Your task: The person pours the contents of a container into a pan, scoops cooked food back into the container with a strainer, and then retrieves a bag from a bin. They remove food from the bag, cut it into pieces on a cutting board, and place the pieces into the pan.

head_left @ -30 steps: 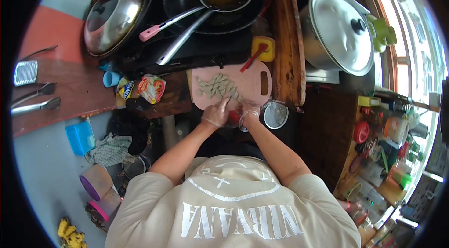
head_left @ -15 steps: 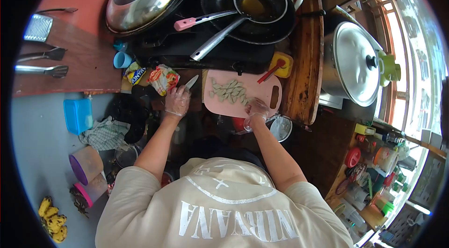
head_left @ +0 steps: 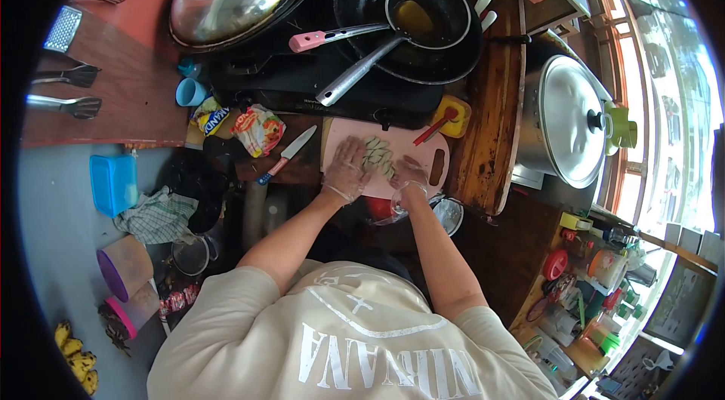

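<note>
Pale green vegetable slices (head_left: 377, 156) lie gathered in a small heap on the pink cutting board (head_left: 423, 142). My left hand (head_left: 347, 170), in a clear plastic glove, rests flat on the board against the heap's left side, fingers stretched out. On the other side my right hand (head_left: 409, 173), also gloved, touches the lower right of the heap with its fingers loosely extended. A knife (head_left: 288, 155) with a brown and blue handle lies on the wooden surface left of the board, out of both hands.
Behind the board is a black stove (head_left: 332, 87) with a long-handled saucepan (head_left: 430, 15) on a wok. A yellow container (head_left: 455, 122) with a red brush touches the board's back edge. Food packets (head_left: 258, 130) lie left of the knife. A large lidded pot (head_left: 566, 121) stands right.
My left hand has let go of the knife, leaving it on the wood, and moved right onto the board. The slices are now pushed into a tighter heap between my hands.
</note>
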Motion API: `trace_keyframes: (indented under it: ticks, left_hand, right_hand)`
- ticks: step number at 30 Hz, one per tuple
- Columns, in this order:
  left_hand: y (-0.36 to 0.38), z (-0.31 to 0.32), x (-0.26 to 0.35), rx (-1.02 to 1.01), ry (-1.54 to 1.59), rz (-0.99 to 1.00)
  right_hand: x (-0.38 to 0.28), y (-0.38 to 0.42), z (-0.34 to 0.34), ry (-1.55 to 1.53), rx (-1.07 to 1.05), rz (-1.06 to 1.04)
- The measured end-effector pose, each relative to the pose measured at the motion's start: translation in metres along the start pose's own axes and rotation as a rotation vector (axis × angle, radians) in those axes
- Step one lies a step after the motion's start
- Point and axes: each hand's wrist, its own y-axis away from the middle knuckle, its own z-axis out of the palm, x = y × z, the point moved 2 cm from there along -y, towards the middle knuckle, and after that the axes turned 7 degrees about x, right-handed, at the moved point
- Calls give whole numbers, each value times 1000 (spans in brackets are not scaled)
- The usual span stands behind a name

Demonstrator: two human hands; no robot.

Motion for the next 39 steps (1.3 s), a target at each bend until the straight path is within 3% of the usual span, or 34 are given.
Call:
trace_keyframes:
  ticks: [2, 4, 7, 10, 14, 18, 22, 24, 30, 34, 36, 39]
  left_hand:
    - [-4, -2, 3, -15, 6, 59]
    - [-5, -9, -2, 133, 6, -32]
    - [-7, 1, -12, 200, 134, -154]
    - [-14, 10, -9, 117, 174, -59]
    - [-30, 13, 4, 182, 98, -90]
    - [-50, 15, 29, 122, 49, -138]
    - [-59, 37, 24, 131, 53, -149]
    - [-63, 42, 24, 63, 90, -161]
    - [-79, 28, 31, -167, 119, -142]
    - [-82, 13, 45, -270, 53, -201]
    - [-87, -3, 57, -267, 30, -188]
    - [-98, -43, 81, -207, 33, -157]
  right_hand:
    - [-6, 1, 5, 3, -5, 8]
    - [-6, 1, 7, -6, 4, 23]
    - [-7, 1, 8, -89, -19, 56]
    - [-15, 4, 12, -127, -23, 135]
    - [-27, 4, 22, -175, -107, 169]
    - [-12, -29, 37, -242, -206, 41]
    - [1, -38, 42, -344, -157, 104]
    - [7, -38, 48, -535, -179, 100]
    - [3, -27, 54, -855, -412, 234]
    - [2, -12, 54, -944, -382, 255]
    - [-6, 3, 51, -987, -353, 335]
    - [-15, 16, 44, -1034, -395, 295]
